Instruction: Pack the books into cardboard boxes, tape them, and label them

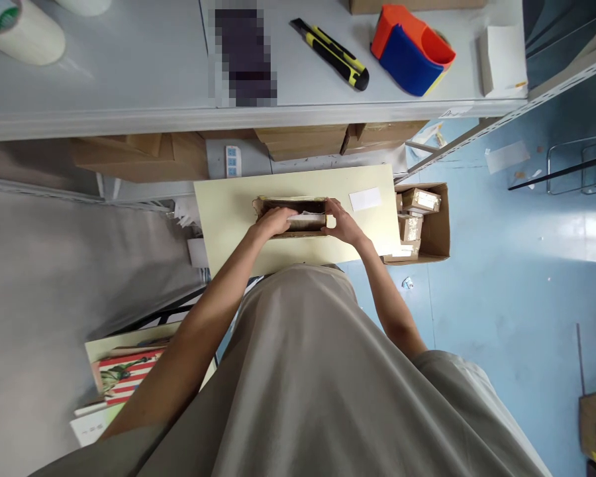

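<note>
A small open cardboard box [292, 202] lies on a pale yellow board [228, 218] in front of me. My left hand [274, 220] rests over the box's left part with fingers curled onto a white item [305, 216] inside it. My right hand [342, 222] grips the box's right end, fingers wrapped around its edge. A white label [365, 199] lies on the board to the right of the box.
On the grey shelf above lie a yellow-black utility knife [332, 54], an orange-blue tape dispenser [411, 52], tape rolls [20, 30] and a white box [501, 58]. An open carton [434, 225] with small packages sits at right on the blue floor. Books [124, 374] lie lower left.
</note>
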`<state>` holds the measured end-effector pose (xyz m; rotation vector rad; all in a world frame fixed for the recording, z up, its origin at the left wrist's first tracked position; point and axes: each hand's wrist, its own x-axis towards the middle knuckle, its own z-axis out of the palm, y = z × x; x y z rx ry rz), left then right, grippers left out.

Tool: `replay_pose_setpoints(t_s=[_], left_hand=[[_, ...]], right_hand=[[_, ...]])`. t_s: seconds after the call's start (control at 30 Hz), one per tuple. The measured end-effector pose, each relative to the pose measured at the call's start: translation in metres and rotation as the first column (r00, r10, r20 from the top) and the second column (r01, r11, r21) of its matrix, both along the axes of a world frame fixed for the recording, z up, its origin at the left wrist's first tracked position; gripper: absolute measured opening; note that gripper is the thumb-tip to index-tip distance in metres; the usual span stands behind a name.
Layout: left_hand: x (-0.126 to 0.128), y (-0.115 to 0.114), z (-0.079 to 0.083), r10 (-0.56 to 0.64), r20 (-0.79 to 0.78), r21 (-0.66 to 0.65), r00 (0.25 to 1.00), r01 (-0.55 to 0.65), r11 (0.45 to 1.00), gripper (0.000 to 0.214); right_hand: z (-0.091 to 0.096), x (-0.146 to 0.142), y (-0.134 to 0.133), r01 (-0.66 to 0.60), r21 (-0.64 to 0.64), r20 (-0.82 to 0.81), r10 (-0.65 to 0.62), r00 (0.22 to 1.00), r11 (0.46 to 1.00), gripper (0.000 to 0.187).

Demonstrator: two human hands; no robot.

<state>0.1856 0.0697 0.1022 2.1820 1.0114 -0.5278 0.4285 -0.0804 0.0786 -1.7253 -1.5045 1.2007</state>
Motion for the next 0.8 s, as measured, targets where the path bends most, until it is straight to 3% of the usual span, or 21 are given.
replay_pose_setpoints(t_s=[0.1,0.2,0.37,0.8], left_hand=[[-0.001,-0.003,0.007,0.048,0.011,0.026,0.999,-0.049,0.998,0.058],[-0.005,-0.010,0.018,0.071,0.130,0.126,0.989,-0.087,0.988,0.061],[-0.011,-0.020,0.029,0.092,0.253,0.207,0.963,-0.146,0.967,0.048],[0.003,-0.037,0.003,0.079,0.073,0.203,0.994,-0.093,0.975,0.056]], right_hand=[[0.003,-0.002,0.000,0.037,-0.009,0.031,-0.036,0.999,0.999,0.108],[0.004,-0.005,0.000,0.065,-0.006,0.050,-0.065,0.997,0.998,0.105],[0.001,-0.012,-0.002,0.101,0.006,0.061,-0.101,0.993,0.995,0.103],[-0.001,-0.020,-0.006,0.153,-0.025,0.099,-0.150,0.984,0.988,0.101]])
